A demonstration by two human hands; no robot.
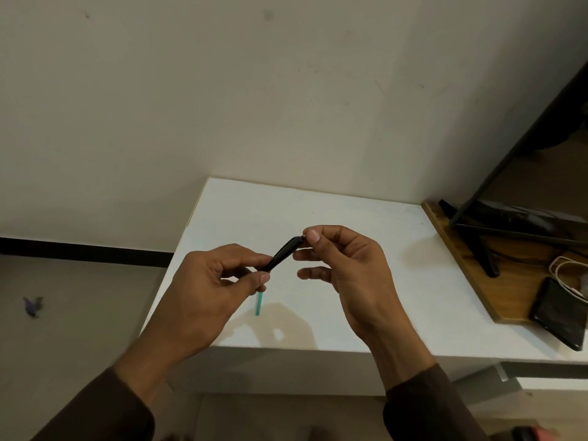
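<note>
A short black pen-like barrel is held in the air above the white table, slanting up to the right. My left hand grips its lower end between thumb and curled fingers. My right hand pinches its upper tip with thumb and forefinger, the other fingers loosely curled. A thin teal stick lies on the table just below my left hand, its upper part hidden by that hand.
A wooden board adjoins the table on the right, carrying a black monitor stand, a dark phone and a white cable. A plain wall rises behind. Floor lies to the left.
</note>
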